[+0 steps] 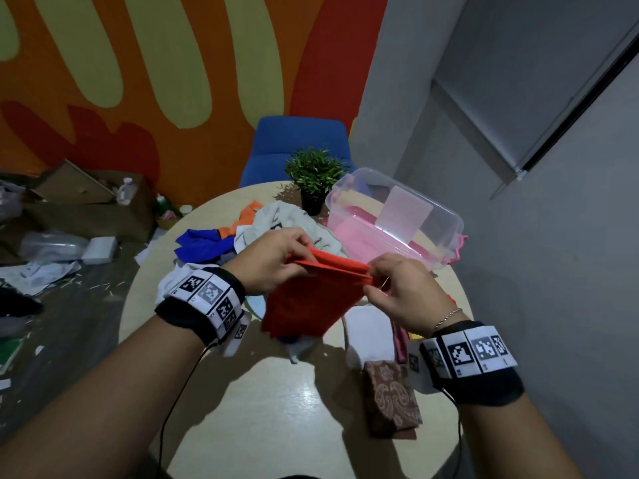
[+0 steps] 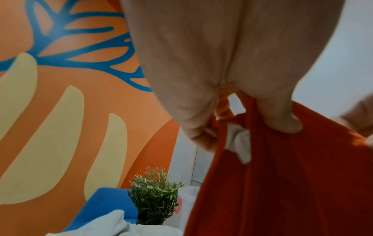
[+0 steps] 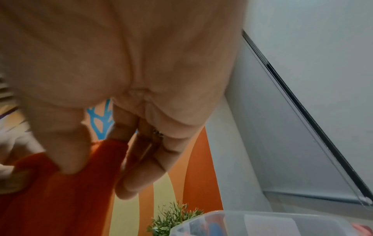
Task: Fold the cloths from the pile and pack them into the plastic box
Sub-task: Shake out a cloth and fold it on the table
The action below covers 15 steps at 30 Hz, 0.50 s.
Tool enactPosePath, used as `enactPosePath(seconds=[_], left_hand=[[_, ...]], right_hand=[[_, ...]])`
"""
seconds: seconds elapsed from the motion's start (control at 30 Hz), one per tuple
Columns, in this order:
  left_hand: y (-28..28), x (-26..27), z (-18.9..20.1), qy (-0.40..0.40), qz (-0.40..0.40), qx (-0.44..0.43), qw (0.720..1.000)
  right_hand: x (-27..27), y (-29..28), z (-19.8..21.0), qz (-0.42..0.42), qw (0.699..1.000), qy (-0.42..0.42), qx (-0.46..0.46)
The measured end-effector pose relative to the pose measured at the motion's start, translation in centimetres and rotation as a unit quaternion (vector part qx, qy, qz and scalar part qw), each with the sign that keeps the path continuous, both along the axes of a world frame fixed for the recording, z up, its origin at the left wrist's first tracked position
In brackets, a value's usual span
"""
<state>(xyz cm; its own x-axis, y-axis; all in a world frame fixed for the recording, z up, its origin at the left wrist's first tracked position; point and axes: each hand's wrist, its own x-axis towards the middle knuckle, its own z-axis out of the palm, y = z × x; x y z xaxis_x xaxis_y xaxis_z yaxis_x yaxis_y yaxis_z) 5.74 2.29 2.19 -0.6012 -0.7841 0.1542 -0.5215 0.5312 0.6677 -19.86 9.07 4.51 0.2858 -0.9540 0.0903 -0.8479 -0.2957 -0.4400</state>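
A red cloth (image 1: 311, 299) hangs in the air above the round table (image 1: 276, 402), doubled over along its top edge. My left hand (image 1: 276, 261) pinches the left end of that edge, thumb on the cloth (image 2: 282, 175). My right hand (image 1: 390, 285) pinches the right end between thumb and forefinger, the other fingers straight (image 3: 145, 167) beside the cloth (image 3: 60, 191). The pile of cloths (image 1: 262, 233), white, blue and orange, lies behind the hands. The clear plastic box (image 1: 394, 223) with a pink base stands at the back right.
A potted plant (image 1: 314, 178) stands behind the pile, next to the box. A folded brown patterned cloth (image 1: 394, 399) and other small cloths lie on the table under my right wrist. A blue chair (image 1: 297, 143) is beyond the table. Boxes and litter cover the floor on the left.
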Motion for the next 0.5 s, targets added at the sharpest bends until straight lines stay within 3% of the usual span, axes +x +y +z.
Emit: enactPosePath(seconds=[0.1, 0.33, 0.5], left_hand=[[0.1, 0.2, 0.5, 0.051, 0.057, -0.022, 0.997], [0.1, 0.7, 1.7, 0.164, 0.118, 0.022, 0.979], [-0.2, 1.1, 1.9, 0.147, 0.102, 0.031, 0.983]], right_hand=[[0.2, -0.2, 0.3, -0.03, 0.999, -0.007, -0.036], [0.4, -0.2, 1.4, -0.087, 0.987, -0.082, -0.105], [0.2, -0.3, 1.6, -0.067, 0.986, -0.076, -0.131]])
